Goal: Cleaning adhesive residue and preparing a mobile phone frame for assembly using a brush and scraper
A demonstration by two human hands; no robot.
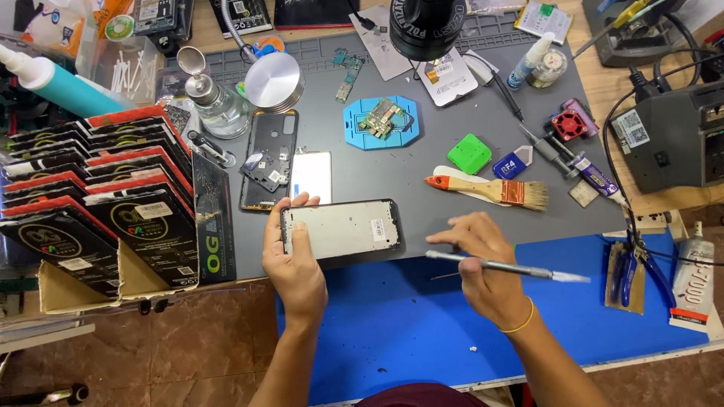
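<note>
wooden workbench (603,83) under grey mat (452,113), brown tiled floor (188,339) below

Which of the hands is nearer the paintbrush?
Right. The right hand, holding a metal tool, sits just below the paintbrush; the left hand grips the phone frame, farther left.

Both forearms are left bare, no sleeves being seen. A thin yellow band (520,322) is worn around the right wrist. A dark maroon garment (422,396) is glimpsed at the bottom edge.
</note>
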